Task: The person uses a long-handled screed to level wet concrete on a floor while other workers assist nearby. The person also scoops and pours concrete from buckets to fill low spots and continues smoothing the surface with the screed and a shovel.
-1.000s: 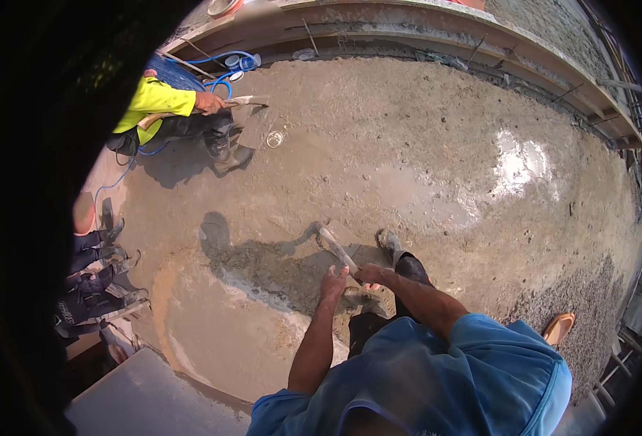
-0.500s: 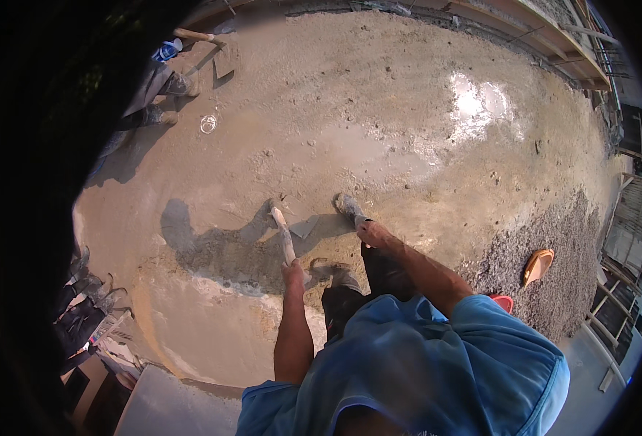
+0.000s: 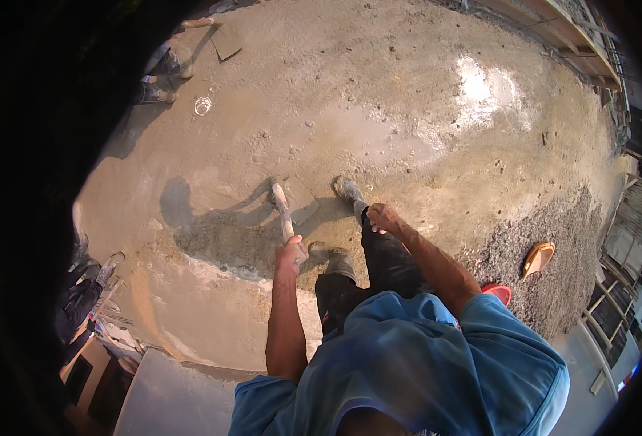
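My left hand point(image 3: 291, 254) is wrapped round the pale wooden handle of a hoe point(image 3: 282, 211). Its flat, mud-coloured blade point(image 3: 303, 202) lies against the wet cement-like ground just ahead of my feet. Above my right knee, my right hand point(image 3: 383, 217) is closed with curled fingers, and nothing shows in it. Whether it rests on the dark trouser leg or hovers over it, I cannot tell. My boots, a right one point(image 3: 347, 189) and a left one point(image 3: 333, 256), are caked in grey mud and stand in the wet layer.
A person's muddy boots point(image 3: 168, 73) and another hoe point(image 3: 226, 41) are at the upper left. A whitish ring-shaped thing point(image 3: 202, 106) lies nearby. On the right, an orange-brown scoop-like container point(image 3: 538, 259) and a red one point(image 3: 497, 293) sit by a gravel heap point(image 3: 568, 291). Wooden boards point(image 3: 564, 40) edge the far right.
My right hand has shifted slightly up and right, away from my knee's front. The hoe's blade now lies flatter on the ground. The view has tilted a little.
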